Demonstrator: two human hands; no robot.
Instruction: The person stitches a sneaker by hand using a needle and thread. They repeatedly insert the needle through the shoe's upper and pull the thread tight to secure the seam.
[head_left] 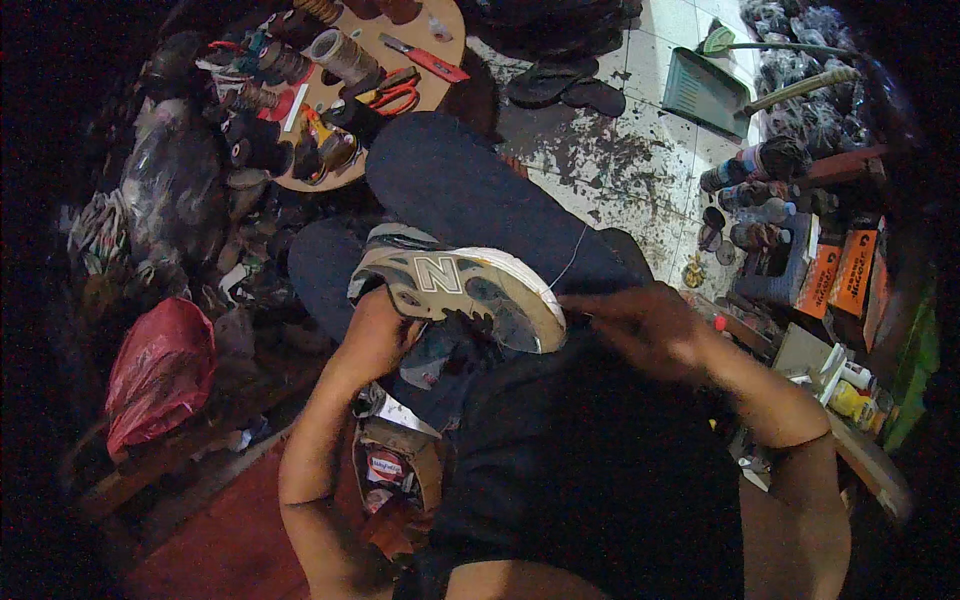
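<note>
A grey-beige sneaker (440, 278) with a pale sole lies sideways over my lap, its toe to the right. My left hand (378, 332) grips it by the heel and opening, and some of those fingers are hidden by the upper. Close to the toe is my right hand (650, 325), blurred, its fingers drawn together toward the sole's edge. What they pinch is too dark to make out. From the toe edge a thin pale thread (573, 252) runs upward over my dark trouser leg (470, 190).
A round wooden board (455, 95) at the upper left carries thread spools (345, 60), orange-handled scissors (395, 95) and a red cutter (425, 58). A green dustpan (705, 95) lies on the dirty tiles. Orange boxes (855, 270) stand right; a red plastic bag (163, 372) sits left.
</note>
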